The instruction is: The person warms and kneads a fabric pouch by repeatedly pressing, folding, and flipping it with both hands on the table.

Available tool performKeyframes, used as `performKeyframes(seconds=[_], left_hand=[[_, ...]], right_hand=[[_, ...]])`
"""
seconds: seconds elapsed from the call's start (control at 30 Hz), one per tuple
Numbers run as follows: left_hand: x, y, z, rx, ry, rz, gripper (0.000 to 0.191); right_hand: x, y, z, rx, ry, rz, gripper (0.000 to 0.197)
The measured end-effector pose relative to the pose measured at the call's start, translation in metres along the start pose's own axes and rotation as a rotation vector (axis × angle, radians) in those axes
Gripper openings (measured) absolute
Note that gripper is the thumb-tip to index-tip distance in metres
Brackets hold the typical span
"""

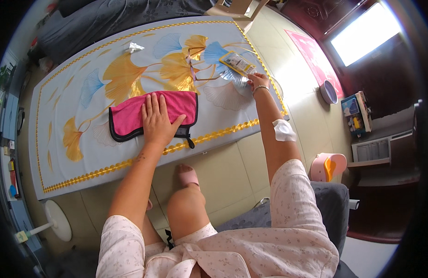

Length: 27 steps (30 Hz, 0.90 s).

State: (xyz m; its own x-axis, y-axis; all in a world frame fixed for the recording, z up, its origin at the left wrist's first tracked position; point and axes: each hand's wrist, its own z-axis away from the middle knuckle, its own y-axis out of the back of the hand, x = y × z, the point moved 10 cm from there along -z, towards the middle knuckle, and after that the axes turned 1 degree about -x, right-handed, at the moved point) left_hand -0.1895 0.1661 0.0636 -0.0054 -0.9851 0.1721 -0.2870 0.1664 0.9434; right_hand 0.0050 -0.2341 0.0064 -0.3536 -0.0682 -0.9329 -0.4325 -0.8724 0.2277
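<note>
My left hand (157,121) lies flat on a folded pink cloth with black edging (127,118), fingers extended and thumb spread. A black hanging loop (190,141) sticks out at the cloth's near edge. Farther right, my right hand (260,82) pinches the near corner of a flat yellow-edged packet with a clear front (237,63), which bears writing. A pair of eyeglasses (193,72) with unfolded temples rests left of the packet. Beneath everything is a pale tablecloth (158,125) with gold and blue ginkgo leaves. Toward the far side sits a crumpled white tissue (134,47).
A grey-covered sofa (95,24) runs along the far side, with a beige plastic chair (240,14) at the far right corner. On the floor to the right are a purple basin (328,92) and a pink child's potty (328,167). A round white stand base (57,220) is lower left.
</note>
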Motion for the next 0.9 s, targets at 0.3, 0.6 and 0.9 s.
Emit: performKeyframes(seconds=[0.3,0.6,0.9], left_hand=[[-0.006,0.002,0.001,-0.001,0.006,0.010,0.092],[-0.007,0.001,0.001,-0.019,0.016,0.007,0.093],[-0.007,-0.001,0.000,-0.029,0.015,0.006,0.093]], right_hand=[[-0.083,0.017,0.078,-0.035,0.677,0.164,0.026],[-0.092,-0.014,0.143,-0.228,0.868,1.079,0.026],[-0.057,-0.014,0.105,-0.422,0.397,0.082,0.029]])
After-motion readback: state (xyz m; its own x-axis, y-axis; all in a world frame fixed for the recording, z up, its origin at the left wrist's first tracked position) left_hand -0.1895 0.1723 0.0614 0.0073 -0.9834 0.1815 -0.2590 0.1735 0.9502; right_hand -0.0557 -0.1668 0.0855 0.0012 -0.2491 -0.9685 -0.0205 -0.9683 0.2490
